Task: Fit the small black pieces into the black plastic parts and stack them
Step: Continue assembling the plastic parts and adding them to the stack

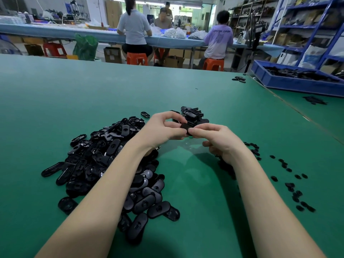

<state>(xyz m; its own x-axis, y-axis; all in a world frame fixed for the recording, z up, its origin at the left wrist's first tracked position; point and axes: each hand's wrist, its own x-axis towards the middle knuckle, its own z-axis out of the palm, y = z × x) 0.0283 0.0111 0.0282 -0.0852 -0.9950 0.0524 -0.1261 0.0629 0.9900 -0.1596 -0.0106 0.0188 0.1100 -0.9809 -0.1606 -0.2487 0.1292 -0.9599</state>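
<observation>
Above the green table (78, 101), my left hand (163, 127) and my right hand (217, 138) meet and both pinch one black plastic part (186, 127), which is mostly hidden by the fingers. Under my left forearm spreads a big heap of loose oval black plastic parts (104, 164). Just beyond my hands lies a small stack of black parts (192, 113). To the right of my right arm, small black pieces (290, 185) are scattered over the table.
A blue tray (290, 82) holding black parts stands at the far right, with a few more parts (239, 79) near it. Beyond the table's far edge, people sit on orange stools at another bench. Shelving lines the right wall.
</observation>
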